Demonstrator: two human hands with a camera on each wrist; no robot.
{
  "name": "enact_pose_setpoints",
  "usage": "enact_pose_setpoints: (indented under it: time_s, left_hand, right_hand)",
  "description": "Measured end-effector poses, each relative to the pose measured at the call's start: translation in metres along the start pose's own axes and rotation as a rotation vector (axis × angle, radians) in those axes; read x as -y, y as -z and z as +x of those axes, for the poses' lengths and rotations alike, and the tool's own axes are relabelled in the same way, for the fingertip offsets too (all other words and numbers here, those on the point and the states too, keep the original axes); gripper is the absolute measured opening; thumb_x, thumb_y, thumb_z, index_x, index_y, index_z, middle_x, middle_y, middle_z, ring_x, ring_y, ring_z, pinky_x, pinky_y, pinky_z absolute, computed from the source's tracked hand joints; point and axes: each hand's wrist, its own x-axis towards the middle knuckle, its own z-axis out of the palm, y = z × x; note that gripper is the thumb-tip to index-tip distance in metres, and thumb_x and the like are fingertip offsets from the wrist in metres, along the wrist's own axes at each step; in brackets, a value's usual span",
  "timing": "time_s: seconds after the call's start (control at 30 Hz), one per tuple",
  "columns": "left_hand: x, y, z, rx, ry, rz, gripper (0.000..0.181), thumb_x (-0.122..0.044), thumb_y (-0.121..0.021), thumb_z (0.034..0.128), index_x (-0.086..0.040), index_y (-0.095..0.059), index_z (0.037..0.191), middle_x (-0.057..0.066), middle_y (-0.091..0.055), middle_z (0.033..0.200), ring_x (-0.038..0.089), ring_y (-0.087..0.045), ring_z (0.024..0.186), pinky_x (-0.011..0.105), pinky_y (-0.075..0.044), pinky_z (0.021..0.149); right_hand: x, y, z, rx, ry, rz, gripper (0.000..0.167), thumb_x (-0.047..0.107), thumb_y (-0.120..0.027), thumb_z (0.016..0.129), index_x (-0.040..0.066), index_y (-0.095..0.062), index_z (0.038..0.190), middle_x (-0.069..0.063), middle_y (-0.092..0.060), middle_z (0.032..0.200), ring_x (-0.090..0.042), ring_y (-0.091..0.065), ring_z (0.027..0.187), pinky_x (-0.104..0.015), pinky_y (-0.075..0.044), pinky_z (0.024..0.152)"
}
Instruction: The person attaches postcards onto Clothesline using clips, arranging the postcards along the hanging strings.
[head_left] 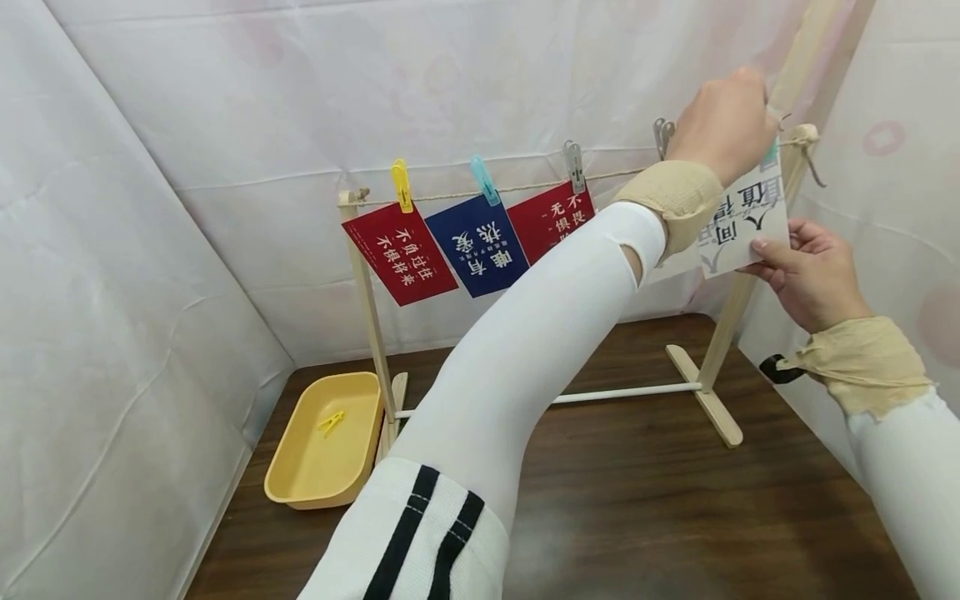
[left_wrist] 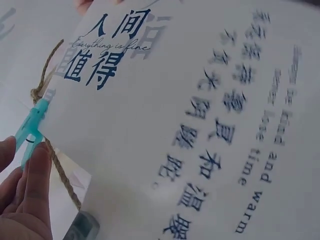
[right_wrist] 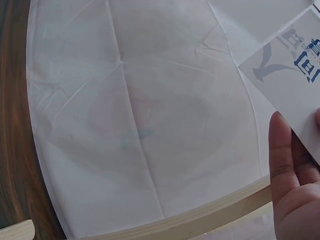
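My left hand [head_left: 723, 125] is up at the right end of the rope and pinches a teal clothespin [left_wrist: 31, 127]. The clothespin's tip meets the rope and the edge of a white card [head_left: 750, 221] with dark blue characters. Lower down, my right hand [head_left: 813, 275] holds that card by its bottom corner between thumb and fingers. In the right wrist view, the same card [right_wrist: 280, 75] rises above the fingers [right_wrist: 281, 150]. Another pale card [head_left: 675, 265] hangs behind, mostly hidden by the left wrist. A grey clothespin [head_left: 663, 137] sits beside the left hand.
A wooden rack [head_left: 367, 292] stands on the dark table [head_left: 637, 500]. From its rope hang a red card [head_left: 397, 250], a blue card [head_left: 480, 246] and a second red card [head_left: 551, 217], clipped with yellow, light blue and grey clothespins. A yellow tray [head_left: 315, 475] holds a yellow clothespin [head_left: 332, 422].
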Motion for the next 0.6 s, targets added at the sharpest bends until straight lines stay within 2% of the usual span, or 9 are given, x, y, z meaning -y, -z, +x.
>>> enact_pose_setpoints:
  time_s: [0.17,0.33,0.47,0.6]
  left_hand:
    - [0.004,-0.001,-0.002,0.017,-0.007,0.000,0.013,-0.046,-0.057,0.1123,-0.036,-0.058,0.120,-0.021,-0.064,0.113,-0.005,-0.061,0.094,0.012,-0.048,0.076]
    - [0.007,-0.002,-0.006,0.029,0.000,-0.017,0.013,-0.047,-0.054,0.1132,-0.036,-0.058,0.120,-0.021,-0.063,0.109,-0.004,-0.061,0.091,0.012,-0.048,0.075]
    - [0.007,0.000,-0.009,0.045,0.006,-0.039,0.013,-0.046,-0.053,0.1136,-0.037,-0.059,0.121,-0.021,-0.063,0.108,-0.003,-0.060,0.090,0.013,-0.047,0.075]
    - [0.006,0.001,-0.013,0.041,-0.036,-0.028,0.018,-0.046,-0.054,0.1136,-0.038,-0.061,0.128,-0.021,-0.064,0.109,-0.003,-0.060,0.090,0.012,-0.047,0.078]
  right_hand:
    - [-0.001,-0.001,0.001,-0.001,-0.002,-0.010,0.028,-0.026,-0.055,0.098,-0.010,-0.073,0.112,-0.018,-0.083,0.108,-0.026,-0.083,0.092,-0.034,-0.068,0.072]
    - [-0.003,-0.002,0.000,-0.036,0.011,-0.028,0.030,-0.027,-0.057,0.097,-0.009,-0.074,0.112,-0.018,-0.083,0.104,-0.026,-0.084,0.088,-0.036,-0.068,0.070]
    - [-0.003,-0.005,-0.001,-0.079,0.060,-0.055,0.029,-0.029,-0.059,0.093,-0.010,-0.074,0.110,-0.019,-0.083,0.100,-0.026,-0.084,0.084,-0.038,-0.068,0.068]
    - [-0.002,-0.006,-0.003,-0.139,0.124,-0.139,0.022,-0.026,-0.067,0.092,-0.009,-0.074,0.105,-0.016,-0.083,0.090,-0.025,-0.082,0.070,-0.036,-0.067,0.063]
